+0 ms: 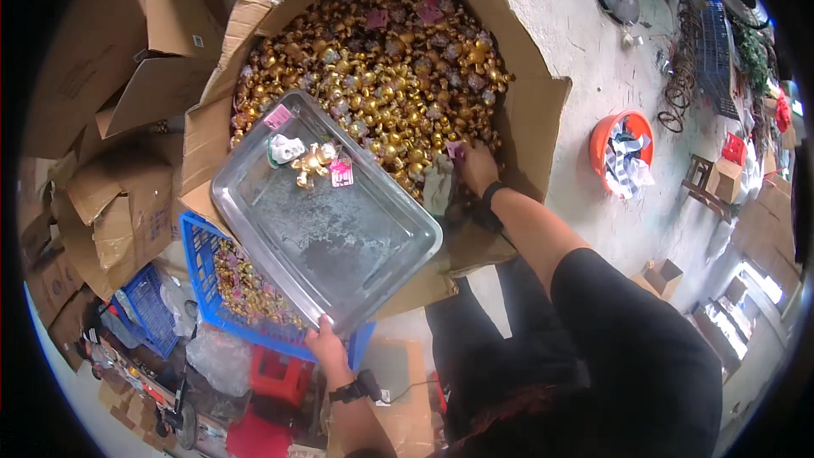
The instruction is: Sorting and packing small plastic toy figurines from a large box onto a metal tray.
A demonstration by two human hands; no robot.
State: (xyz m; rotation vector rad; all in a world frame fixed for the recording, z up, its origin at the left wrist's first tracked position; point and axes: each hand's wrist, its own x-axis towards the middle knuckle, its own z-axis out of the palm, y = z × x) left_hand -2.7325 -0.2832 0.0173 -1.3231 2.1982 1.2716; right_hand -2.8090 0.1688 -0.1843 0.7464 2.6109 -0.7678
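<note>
My left hand (326, 344) grips the near edge of a shallow grey tray (339, 293), thumb on its rim. The tray slants across the near-left side of a large cardboard box (532, 110). On it lie a small gold figurine (313, 163), a white piece (285, 149) and pink tags (342, 172). My right hand (480, 168) reaches inside the box's right side, its fingers closed at a pink tag (455, 151). A pale grey cloth-like piece (438, 187) sits just below that tag. Many shiny gold figurines (381, 76) fill the box.
A blue plastic crate (199, 263) holding small gold pieces stands under the tray. Open cardboard boxes (182, 17) crowd the left. An orange bucket (600, 153) with white and grey scraps stands on the right floor. A red stool (278, 377) is near the lower left.
</note>
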